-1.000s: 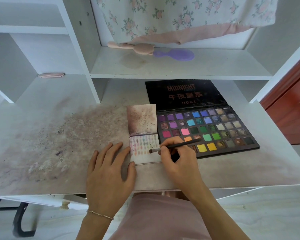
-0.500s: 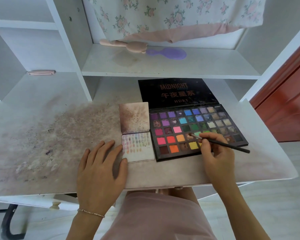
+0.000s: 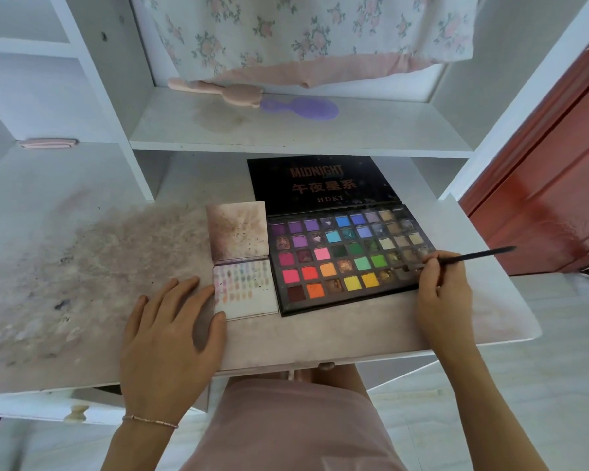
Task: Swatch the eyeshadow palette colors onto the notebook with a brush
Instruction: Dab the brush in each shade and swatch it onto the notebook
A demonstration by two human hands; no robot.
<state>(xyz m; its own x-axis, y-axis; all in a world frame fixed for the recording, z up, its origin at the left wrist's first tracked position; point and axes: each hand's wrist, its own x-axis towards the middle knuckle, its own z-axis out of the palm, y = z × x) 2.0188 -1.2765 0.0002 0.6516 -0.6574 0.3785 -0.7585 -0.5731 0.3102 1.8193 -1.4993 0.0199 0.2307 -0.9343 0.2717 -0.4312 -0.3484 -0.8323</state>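
the right hand is pinching the brush, its tip touching a pan at four o'clock in the open palette. the left hand is lying flat, fingers spread, thumb touching the notebook at nine o'clock of the palette.

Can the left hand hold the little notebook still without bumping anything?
Probably yes. The left hand lies flat on the desk, its thumb at the notebook corner, and nothing lies between them. The palette sits on the notebook's other side.
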